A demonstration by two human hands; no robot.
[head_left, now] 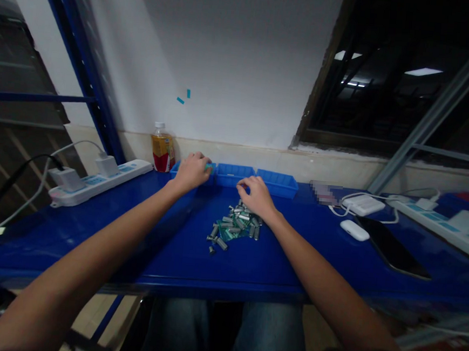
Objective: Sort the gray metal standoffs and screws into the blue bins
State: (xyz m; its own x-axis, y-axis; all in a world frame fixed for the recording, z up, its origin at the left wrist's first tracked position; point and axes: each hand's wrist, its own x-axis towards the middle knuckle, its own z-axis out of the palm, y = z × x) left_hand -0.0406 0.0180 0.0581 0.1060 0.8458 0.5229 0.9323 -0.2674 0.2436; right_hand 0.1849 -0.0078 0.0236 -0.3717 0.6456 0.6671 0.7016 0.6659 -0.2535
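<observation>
On the blue table lies a pile of small metal cylinders (236,230) mixed with thin green pieces (226,234) that look like circuit boards. Over the left one of three blue bins (276,183), my left hand (193,170) is closed, with a small green piece (209,167) showing at its fingertips. My right hand (257,197) is just above the far side of the pile, in front of the middle bin. Its thumb and index finger curl together; whatever may be between them is too small to make out.
A drink bottle (162,147) stands by the wall, left of the bins. White power strips (99,182) with plugs lie at both sides. On the right are a black phone (393,247), a white earbud case (354,230) and a white charger (363,205) with cables.
</observation>
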